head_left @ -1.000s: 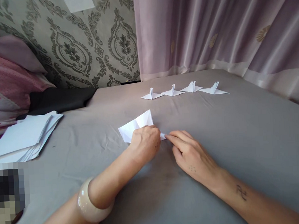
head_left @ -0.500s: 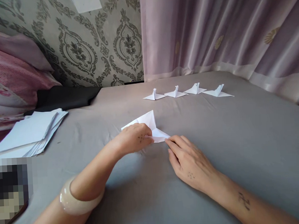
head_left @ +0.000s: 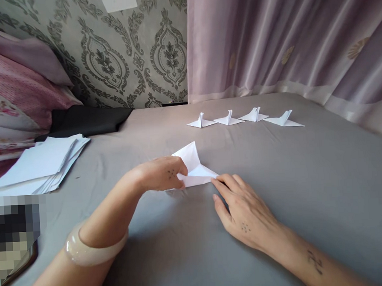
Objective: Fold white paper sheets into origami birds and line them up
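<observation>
A partly folded sheet of white paper (head_left: 189, 158) lies on the grey bed sheet in front of me, one pointed corner standing up at the back. My left hand (head_left: 163, 173) covers its left part, thumb and fingers closed on the near folded edge. At the paper's right tip, the fingertips of my right hand (head_left: 239, 206) press down on the point, with the fingers stretched out and the thumb a little apart on the sheet. The paper under my left palm is hidden.
Several folded paper birds (head_left: 230, 118) stand in a row at the back. A stack of white paper (head_left: 44, 161) lies at the left, before a black folded item (head_left: 90, 119). A pixelated object (head_left: 13, 242) sits at the lower left. Curtains (head_left: 252, 37) hang behind.
My left hand has slid left along the paper's near edge, uncovering more of the fold. My right hand stays at the right tip. The view has shifted slightly.
</observation>
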`<action>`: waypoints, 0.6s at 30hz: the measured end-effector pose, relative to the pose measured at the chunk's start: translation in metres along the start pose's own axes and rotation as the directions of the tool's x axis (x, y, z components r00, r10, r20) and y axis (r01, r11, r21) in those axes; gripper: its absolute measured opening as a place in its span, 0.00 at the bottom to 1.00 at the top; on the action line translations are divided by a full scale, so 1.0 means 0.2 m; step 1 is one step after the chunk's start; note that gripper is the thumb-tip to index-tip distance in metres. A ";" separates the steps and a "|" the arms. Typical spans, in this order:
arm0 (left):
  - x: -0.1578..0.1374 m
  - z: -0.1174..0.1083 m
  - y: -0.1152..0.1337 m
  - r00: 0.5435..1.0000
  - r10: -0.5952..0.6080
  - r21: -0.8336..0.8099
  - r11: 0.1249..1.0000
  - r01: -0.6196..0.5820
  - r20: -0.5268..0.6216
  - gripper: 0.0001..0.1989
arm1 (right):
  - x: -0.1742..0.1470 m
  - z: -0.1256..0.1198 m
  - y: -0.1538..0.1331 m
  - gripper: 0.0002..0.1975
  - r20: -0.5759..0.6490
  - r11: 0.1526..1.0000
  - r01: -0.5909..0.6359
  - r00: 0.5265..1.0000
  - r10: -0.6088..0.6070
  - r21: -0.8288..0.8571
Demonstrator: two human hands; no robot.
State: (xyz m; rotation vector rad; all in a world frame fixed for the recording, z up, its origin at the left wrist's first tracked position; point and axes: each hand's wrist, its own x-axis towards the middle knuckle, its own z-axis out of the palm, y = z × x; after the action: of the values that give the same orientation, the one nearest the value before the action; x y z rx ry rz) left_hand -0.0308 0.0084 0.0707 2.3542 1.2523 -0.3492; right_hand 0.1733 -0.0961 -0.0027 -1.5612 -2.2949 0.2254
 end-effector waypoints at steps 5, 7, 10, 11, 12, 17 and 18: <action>-0.01 -0.02 0.02 0.998 0.002 0.006 1.000 -0.002 0.057 0.11 | 0.01 0.00 -0.01 0.18 -0.011 1.000 0.000 1.000 0.000 -0.014; -0.02 -0.02 0.02 0.999 0.004 0.019 1.000 -0.005 0.046 0.11 | 0.01 0.00 -0.02 0.18 -0.035 0.999 0.022 0.999 -0.023 -0.023; -0.03 -0.03 0.02 0.998 -0.013 0.036 0.999 0.011 0.064 0.08 | 0.02 0.00 -0.03 0.16 -0.069 0.997 0.059 0.996 -0.063 -0.052; -0.03 -0.03 0.02 0.997 -0.015 0.035 0.999 0.012 0.075 0.08 | 0.02 0.00 -0.03 0.16 -0.073 0.996 0.063 0.995 -0.068 -0.062; -0.03 -0.03 0.03 0.996 -0.015 0.031 0.999 0.012 0.083 0.08 | 0.02 0.00 -0.04 0.15 -0.074 0.995 0.064 0.995 -0.069 -0.071; -0.04 -0.04 0.03 0.996 0.006 0.010 1.000 -0.007 0.094 0.08 | 0.03 0.00 -0.05 0.16 -0.038 0.993 0.055 0.997 -0.060 -0.105; -0.05 -0.05 0.03 0.995 0.003 0.012 1.000 -0.005 0.095 0.08 | 0.04 0.00 -0.05 0.16 -0.029 0.993 0.050 0.998 -0.054 -0.110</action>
State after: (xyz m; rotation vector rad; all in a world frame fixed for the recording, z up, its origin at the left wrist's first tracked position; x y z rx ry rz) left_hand -0.0311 0.0034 0.0850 2.3212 1.2043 -0.4626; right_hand 0.1616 -0.0928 0.0015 -1.5423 -2.3557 0.0626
